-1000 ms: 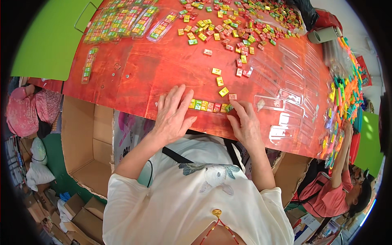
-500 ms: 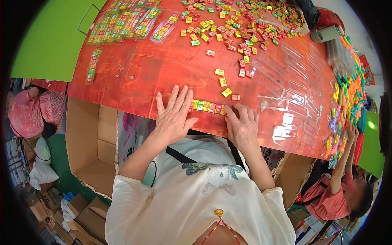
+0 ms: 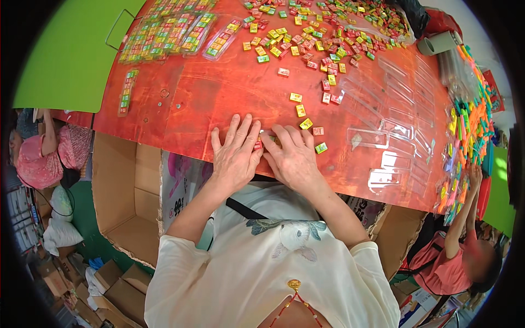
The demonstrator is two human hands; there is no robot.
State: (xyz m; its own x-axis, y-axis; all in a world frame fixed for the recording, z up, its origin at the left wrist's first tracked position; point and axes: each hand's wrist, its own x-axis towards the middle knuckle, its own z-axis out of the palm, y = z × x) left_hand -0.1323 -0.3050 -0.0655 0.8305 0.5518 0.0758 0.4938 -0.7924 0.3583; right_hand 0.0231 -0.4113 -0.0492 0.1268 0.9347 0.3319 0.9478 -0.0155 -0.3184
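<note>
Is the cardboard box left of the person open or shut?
Open: the cardboard box has its flaps spread, and its bare brown inside shows.

I see both of my bare forearms coming up from the lower edge and angling inward, so the wrists draw close together ahead of my chest. My left hand (image 3: 235,156) lies palm down, fingers straight and slightly spread, pointing away from me. My right hand (image 3: 292,158) also lies palm down just beside it, its fingers fanned and turned a little toward the left one. The inner fingertips of the two hands nearly meet. Neither hand is curled into a fist; both stay flat and open.
</note>
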